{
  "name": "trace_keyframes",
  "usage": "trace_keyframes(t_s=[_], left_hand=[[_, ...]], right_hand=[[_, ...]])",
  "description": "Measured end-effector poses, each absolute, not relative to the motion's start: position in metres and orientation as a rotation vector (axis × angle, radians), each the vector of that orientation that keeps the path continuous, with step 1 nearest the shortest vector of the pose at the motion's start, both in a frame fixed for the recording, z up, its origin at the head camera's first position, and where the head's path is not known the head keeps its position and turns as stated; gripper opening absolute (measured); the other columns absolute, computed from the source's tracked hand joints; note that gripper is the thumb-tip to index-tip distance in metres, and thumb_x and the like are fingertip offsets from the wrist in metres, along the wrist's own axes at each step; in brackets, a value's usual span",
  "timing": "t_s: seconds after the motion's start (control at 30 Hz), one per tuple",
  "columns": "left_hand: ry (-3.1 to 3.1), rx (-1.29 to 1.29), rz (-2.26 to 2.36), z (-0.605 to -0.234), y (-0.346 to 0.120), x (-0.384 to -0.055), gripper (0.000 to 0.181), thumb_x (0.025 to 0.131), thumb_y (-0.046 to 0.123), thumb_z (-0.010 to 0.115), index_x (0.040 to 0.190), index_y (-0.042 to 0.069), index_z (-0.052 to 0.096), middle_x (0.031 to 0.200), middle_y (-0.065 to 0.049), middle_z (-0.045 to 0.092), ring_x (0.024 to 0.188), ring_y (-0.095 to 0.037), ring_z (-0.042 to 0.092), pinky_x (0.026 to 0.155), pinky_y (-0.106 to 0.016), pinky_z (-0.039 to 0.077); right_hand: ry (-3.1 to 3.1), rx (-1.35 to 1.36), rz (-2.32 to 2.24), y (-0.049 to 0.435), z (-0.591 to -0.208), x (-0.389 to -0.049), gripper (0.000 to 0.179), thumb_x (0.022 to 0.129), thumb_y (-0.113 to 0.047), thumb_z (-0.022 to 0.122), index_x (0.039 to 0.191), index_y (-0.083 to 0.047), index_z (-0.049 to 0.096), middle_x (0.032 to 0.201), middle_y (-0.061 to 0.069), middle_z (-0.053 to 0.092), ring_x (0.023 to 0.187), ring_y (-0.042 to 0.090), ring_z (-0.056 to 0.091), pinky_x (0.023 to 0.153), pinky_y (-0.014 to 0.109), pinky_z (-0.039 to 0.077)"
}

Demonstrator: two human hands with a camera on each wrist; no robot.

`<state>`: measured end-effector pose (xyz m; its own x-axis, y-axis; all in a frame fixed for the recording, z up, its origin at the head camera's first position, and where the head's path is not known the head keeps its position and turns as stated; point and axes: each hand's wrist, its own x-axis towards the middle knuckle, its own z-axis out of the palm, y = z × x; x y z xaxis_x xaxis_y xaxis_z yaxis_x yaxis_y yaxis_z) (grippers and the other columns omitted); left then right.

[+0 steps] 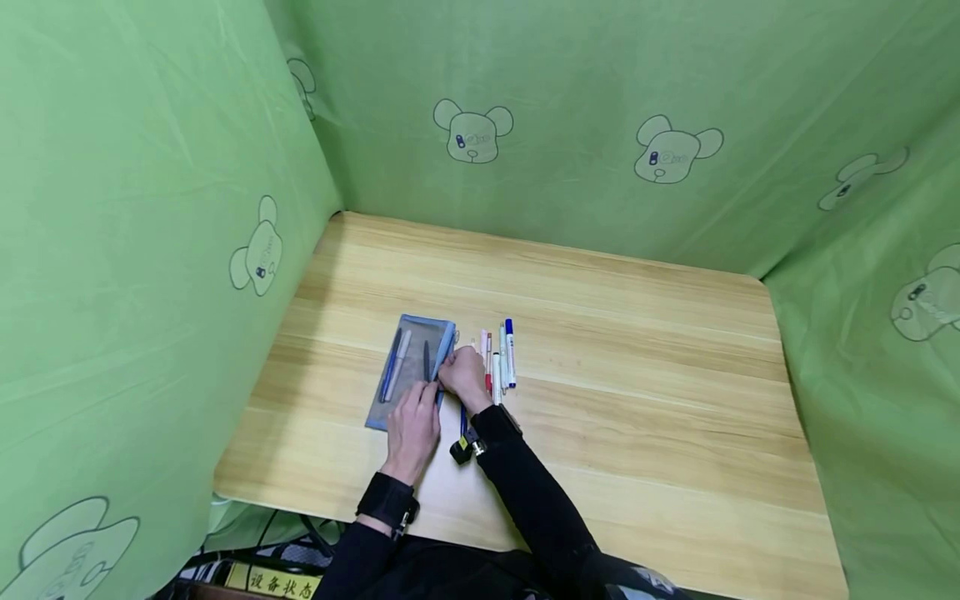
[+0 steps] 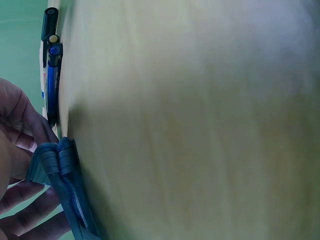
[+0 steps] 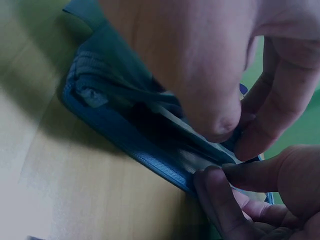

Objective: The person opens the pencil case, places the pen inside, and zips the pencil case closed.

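Note:
A blue-edged mesh zip pouch (image 1: 424, 319) lies on the table under both hands. Through its mesh show a blue pen (image 1: 390, 367), a white pen (image 1: 399, 365) and a dark pen (image 1: 426, 361). My left hand (image 1: 412, 429) pinches the pouch's near right edge. My right hand (image 1: 463, 372) is bent over the zipped side, and its fingers pinch the upper lip of the mouth. In the right wrist view the zipper edge (image 3: 150, 161) gapes, and the left fingertips (image 3: 215, 182) grip it beside the right fingers.
Several pens and markers, among them a blue-capped marker (image 1: 510, 354), lie in a row right of the pouch. Another blue pen (image 1: 462, 419) shows by the right wrist. Green cloth (image 1: 570, 192) encloses the wooden table (image 1: 637, 400) at the back and sides.

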<state>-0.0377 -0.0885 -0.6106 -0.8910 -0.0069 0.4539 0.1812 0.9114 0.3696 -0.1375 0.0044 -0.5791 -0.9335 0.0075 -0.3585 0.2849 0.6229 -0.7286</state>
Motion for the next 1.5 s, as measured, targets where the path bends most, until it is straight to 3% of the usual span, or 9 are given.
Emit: trace_keyframes(t_s=[0.1, 0.2, 0.37, 0.5, 0.7, 1.1, 1.2, 1.37, 1.5], left_hand=[[-2.626, -0.124, -0.564, -0.611, -0.088, -0.038, 0.019, 0.091, 0.002, 0.066, 0.109, 0.002, 0.070, 0.096, -0.010, 0.068, 0.074, -0.027, 0.065, 0.050, -0.038, 0.056], [-2.636, -0.121, -0.566, -0.611, -0.089, -0.038, 0.021, 0.090, 0.001, 0.065, 0.110, 0.002, 0.070, 0.096, -0.010, 0.068, 0.075, -0.027, 0.065, 0.050, -0.038, 0.056], [-2.634, -0.117, -0.581, -0.610, -0.090, -0.037, 0.023, 0.089, 0.000, 0.066, 0.111, 0.002, 0.071, 0.098, -0.010, 0.069, 0.076, -0.027, 0.066, 0.051, -0.038, 0.057], [-2.634, -0.118, -0.576, -0.610, -0.090, -0.036, 0.021, 0.090, 0.002, 0.066, 0.110, 0.003, 0.071, 0.098, -0.009, 0.069, 0.076, -0.027, 0.066, 0.052, -0.039, 0.058], [-2.639, -0.121, -0.559, -0.611, -0.089, -0.037, 0.019, 0.090, 0.003, 0.066, 0.109, 0.003, 0.070, 0.098, -0.008, 0.068, 0.076, -0.027, 0.066, 0.053, -0.038, 0.058], [-2.623, -0.125, -0.569, -0.610, -0.089, -0.037, 0.017, 0.090, 0.003, 0.067, 0.107, 0.003, 0.071, 0.093, -0.009, 0.067, 0.073, -0.025, 0.064, 0.051, -0.036, 0.056], [-2.626, -0.128, -0.561, -0.610, -0.088, -0.036, 0.015, 0.091, 0.005, 0.068, 0.106, 0.004, 0.071, 0.091, -0.008, 0.065, 0.072, -0.026, 0.064, 0.050, -0.038, 0.055], [-2.639, -0.128, -0.577, -0.610, -0.088, -0.035, 0.016, 0.091, 0.003, 0.068, 0.106, 0.003, 0.071, 0.090, -0.008, 0.065, 0.072, -0.025, 0.064, 0.051, -0.038, 0.056], [-2.651, -0.118, -0.586, -0.609, -0.088, -0.035, 0.018, 0.089, 0.001, 0.069, 0.107, 0.002, 0.071, 0.091, -0.009, 0.065, 0.073, -0.025, 0.065, 0.052, -0.037, 0.058]], right_hand=[[2.496, 0.258, -1.254, 0.005, -0.578, -0.137, 0.031, 0.083, -0.003, 0.059, 0.055, -0.014, 0.055, 0.050, -0.004, 0.056, 0.047, 0.012, 0.059, 0.041, 0.019, 0.042], [2.365, 0.335, -1.397, 0.006, -0.576, -0.137, 0.027, 0.088, -0.006, 0.053, 0.063, -0.008, 0.063, 0.055, 0.001, 0.063, 0.049, 0.013, 0.063, 0.044, 0.021, 0.050], [2.103, 0.470, -1.611, 0.006, -0.572, -0.136, 0.038, 0.102, -0.025, 0.047, 0.085, 0.000, 0.070, 0.067, 0.008, 0.069, 0.050, 0.012, 0.066, 0.054, 0.028, 0.062], [2.023, 0.480, -1.621, 0.006, -0.569, -0.135, 0.050, 0.104, -0.039, 0.045, 0.088, 0.002, 0.069, 0.066, 0.006, 0.065, 0.047, 0.012, 0.062, 0.054, 0.030, 0.063], [1.938, 0.476, -1.613, 0.008, -0.567, -0.134, 0.048, 0.105, -0.040, 0.046, 0.089, 0.001, 0.066, 0.068, 0.003, 0.061, 0.048, 0.012, 0.060, 0.058, 0.034, 0.064], [1.791, 0.411, -1.657, 0.008, -0.568, -0.131, 0.050, 0.104, -0.040, 0.048, 0.123, 0.004, 0.060, 0.075, 0.001, 0.053, 0.056, 0.009, 0.051, 0.055, 0.024, 0.058], [1.798, 0.393, -1.633, 0.011, -0.568, -0.130, 0.048, 0.104, -0.043, 0.048, 0.119, 0.001, 0.061, 0.073, -0.001, 0.051, 0.057, 0.010, 0.052, 0.058, 0.027, 0.060], [1.762, 0.398, -1.558, 0.019, -0.571, -0.128, 0.049, 0.102, -0.048, 0.048, 0.099, -0.003, 0.064, 0.076, -0.001, 0.059, 0.056, 0.015, 0.063, 0.069, 0.040, 0.066], [1.682, 0.371, -1.550, 0.022, -0.572, -0.128, 0.046, 0.104, -0.048, 0.046, 0.092, -0.007, 0.061, 0.081, 0.001, 0.060, 0.053, 0.019, 0.068, 0.068, 0.044, 0.066]])
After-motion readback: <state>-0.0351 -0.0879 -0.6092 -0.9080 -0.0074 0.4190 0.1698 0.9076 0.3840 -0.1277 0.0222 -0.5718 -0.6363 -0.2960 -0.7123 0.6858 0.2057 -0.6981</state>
